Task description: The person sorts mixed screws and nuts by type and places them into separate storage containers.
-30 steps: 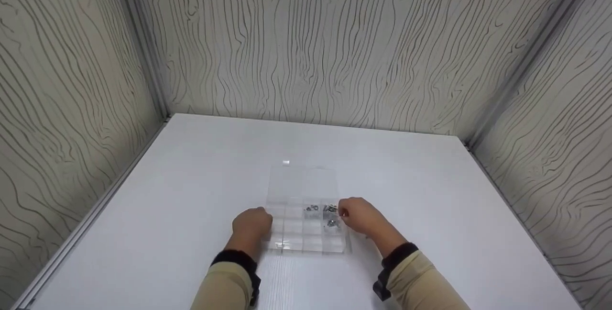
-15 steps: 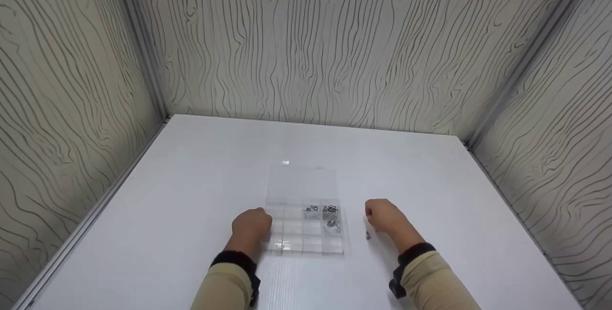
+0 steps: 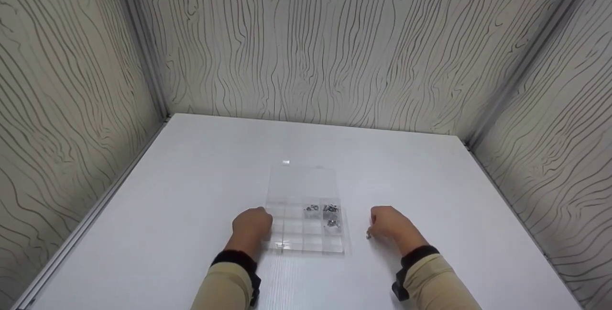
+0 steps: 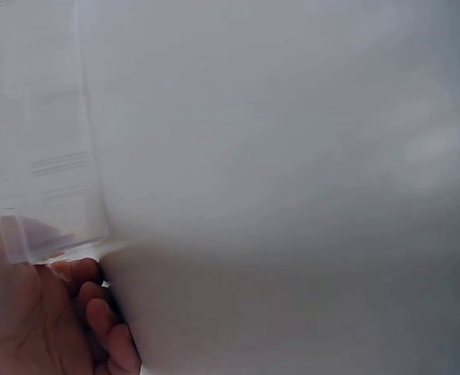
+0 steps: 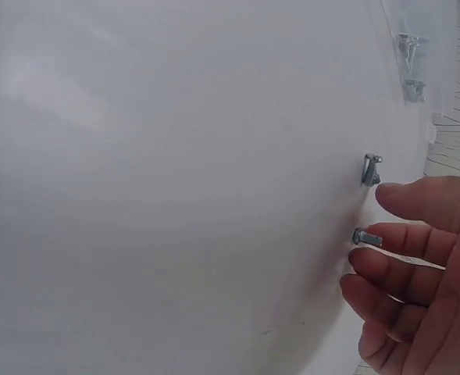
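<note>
A clear plastic compartment box (image 3: 302, 251) lies on the white table, its transparent lid (image 3: 302, 181) folded back. Small metal bolts (image 3: 330, 208) sit in several compartments at its right. My left hand (image 3: 252, 225) grips the box's left edge; in the left wrist view its curled fingers (image 4: 97, 301) show below the box corner. To the right of the box my right hand (image 3: 393, 224) is low over the table. In the right wrist view one bolt (image 5: 366, 237) is by the index fingertip, and another small metal piece (image 5: 372, 169) by the thumb tip, with thumb and fingers apart.
The white table (image 3: 210, 166) is enclosed by wood-patterned panels (image 3: 306, 47) at the back and both sides. Grey metal rails run along the corners and side edges.
My right hand has moved from the box's right compartments out to the right, then down to the loose metal pieces. The left hand and the box have stayed in place.
</note>
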A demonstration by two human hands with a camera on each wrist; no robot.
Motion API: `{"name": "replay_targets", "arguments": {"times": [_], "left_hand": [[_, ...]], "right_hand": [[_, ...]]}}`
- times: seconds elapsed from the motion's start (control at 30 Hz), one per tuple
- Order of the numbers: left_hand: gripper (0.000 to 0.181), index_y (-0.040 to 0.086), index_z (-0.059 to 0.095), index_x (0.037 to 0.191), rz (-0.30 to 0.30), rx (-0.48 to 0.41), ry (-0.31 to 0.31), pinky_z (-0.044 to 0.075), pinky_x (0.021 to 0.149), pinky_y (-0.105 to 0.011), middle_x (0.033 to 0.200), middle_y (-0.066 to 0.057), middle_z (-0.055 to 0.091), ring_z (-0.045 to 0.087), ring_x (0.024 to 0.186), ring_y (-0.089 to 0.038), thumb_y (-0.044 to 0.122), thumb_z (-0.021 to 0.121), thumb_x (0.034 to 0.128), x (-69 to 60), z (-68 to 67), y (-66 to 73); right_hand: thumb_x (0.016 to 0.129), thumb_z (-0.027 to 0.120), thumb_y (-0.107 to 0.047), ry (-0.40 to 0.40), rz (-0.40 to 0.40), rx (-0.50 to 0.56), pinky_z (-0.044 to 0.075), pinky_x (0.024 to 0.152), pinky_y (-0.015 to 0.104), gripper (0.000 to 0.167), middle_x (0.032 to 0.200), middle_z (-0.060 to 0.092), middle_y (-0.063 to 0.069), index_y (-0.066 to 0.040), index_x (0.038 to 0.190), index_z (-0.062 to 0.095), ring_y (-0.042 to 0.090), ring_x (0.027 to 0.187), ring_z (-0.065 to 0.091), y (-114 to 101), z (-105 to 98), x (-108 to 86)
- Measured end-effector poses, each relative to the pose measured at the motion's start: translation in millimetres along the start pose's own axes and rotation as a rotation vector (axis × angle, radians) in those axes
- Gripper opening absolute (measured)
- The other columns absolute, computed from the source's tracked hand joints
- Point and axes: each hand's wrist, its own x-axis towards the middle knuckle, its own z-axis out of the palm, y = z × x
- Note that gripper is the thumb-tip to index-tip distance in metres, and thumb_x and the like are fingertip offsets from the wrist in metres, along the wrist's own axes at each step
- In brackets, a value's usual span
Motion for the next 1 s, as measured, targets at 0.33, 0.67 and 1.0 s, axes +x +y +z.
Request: {"name": "replay_targets", "arguments": {"times": [0.33,0.67,1.0], "left_hand": [[0.016,0.006,0.067,0.087,-0.007,0.004,-0.019,0.051,0.075,-0.042,0.108,-0.009,0.061,0.058,0.093,-0.030,0.004,0.061,0.0722,-0.4,-1.2,-0.7],[0.032,0.002,0.064,0.109,-0.061,-0.065,-0.048,0.049,0.083,-0.044,0.118,-0.014,0.059,0.055,0.107,-0.033,0.006,0.057,0.0782,-0.6,-2.7,1.4],[0.030,0.001,0.062,0.111,-0.086,-0.099,-0.037,0.051,0.079,-0.042,0.110,-0.014,0.061,0.057,0.102,-0.031,0.013,0.050,0.0857,2.0,-0.4,1.6]], "right_hand": [[0.077,0.057,0.004,0.002,-0.065,-0.048,0.049,0.068,0.037,0.009,0.072,0.054,0.005,-0.005,0.076,0.057,0.021,0.071,0.053,-4,-3,-0.5],[0.083,0.060,-0.006,0.079,-0.137,0.016,0.048,0.062,0.031,0.007,0.071,0.055,0.000,-0.011,0.078,0.059,0.016,0.067,0.052,-46,-9,-3.0],[0.080,0.063,-0.006,0.131,-0.341,0.005,0.046,0.062,0.030,0.007,0.069,0.054,-0.004,-0.012,0.076,0.061,0.013,0.067,0.049,-68,-3,-8.9]]}}
